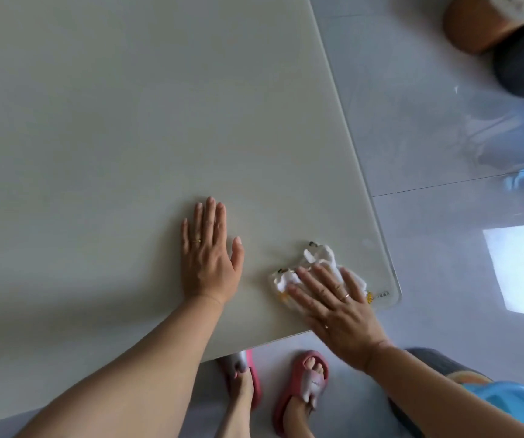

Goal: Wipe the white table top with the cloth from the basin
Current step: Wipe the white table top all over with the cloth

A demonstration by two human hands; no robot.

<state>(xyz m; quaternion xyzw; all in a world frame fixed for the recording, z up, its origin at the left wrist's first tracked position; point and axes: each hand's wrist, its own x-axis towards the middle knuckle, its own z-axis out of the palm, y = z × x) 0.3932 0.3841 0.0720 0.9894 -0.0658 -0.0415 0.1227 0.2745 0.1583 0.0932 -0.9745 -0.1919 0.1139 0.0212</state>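
The white table top (112,121) fills most of the head view. My right hand (336,308) presses flat, fingers straight, on a crumpled white cloth (320,263) near the table's near right corner. To its left, my left hand (208,257) rests flat on the bare table with fingers straight and thumb spread. A blue basin (513,403) shows at the lower right, partly hidden by my right forearm.
The table's right edge (365,172) runs diagonally beside a glossy grey tiled floor (444,121). Brown and dark round seats (488,23) sit at the top right. My feet in pink slippers (301,390) stand below the near edge. A small yellow-marked label (380,295) sits on the corner.
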